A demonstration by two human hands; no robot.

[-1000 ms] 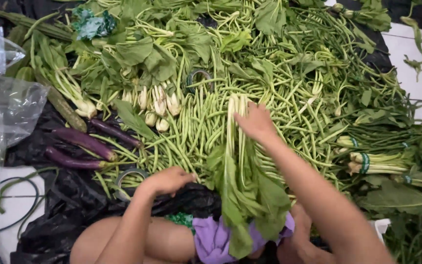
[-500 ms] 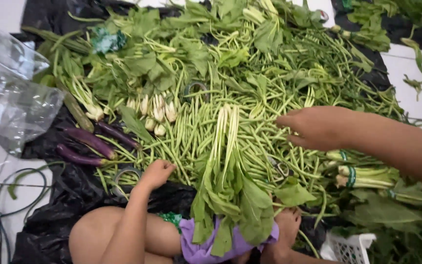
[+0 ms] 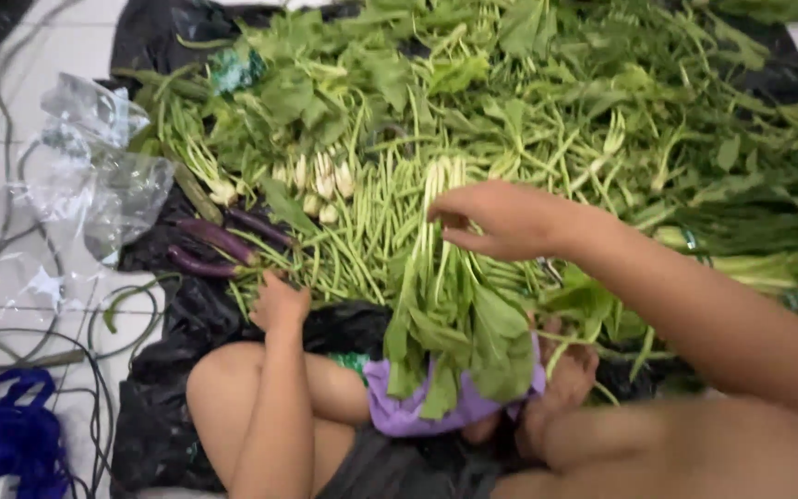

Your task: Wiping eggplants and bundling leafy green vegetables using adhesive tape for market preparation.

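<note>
My right hand reaches in from the right, its fingers pinched at the pale stem ends of a leafy green bunch. That bunch lies across a heap of long green beans, leaves toward my lap. My left hand rests with curled fingers at the near edge of the beans, beside two purple eggplants. I cannot see whether anything is inside its curled fingers.
Vegetables cover a black plastic sheet on the tiled floor: white-stemmed greens, loose leaves at the back, banded bundles at the right. Clear plastic bags, cables and a blue bag lie at the left. A purple cloth sits on my lap.
My right hand went from the bunch's stems out to the right over the beans, then came back to the stems. My left hand stayed at the bean heap's near edge.
</note>
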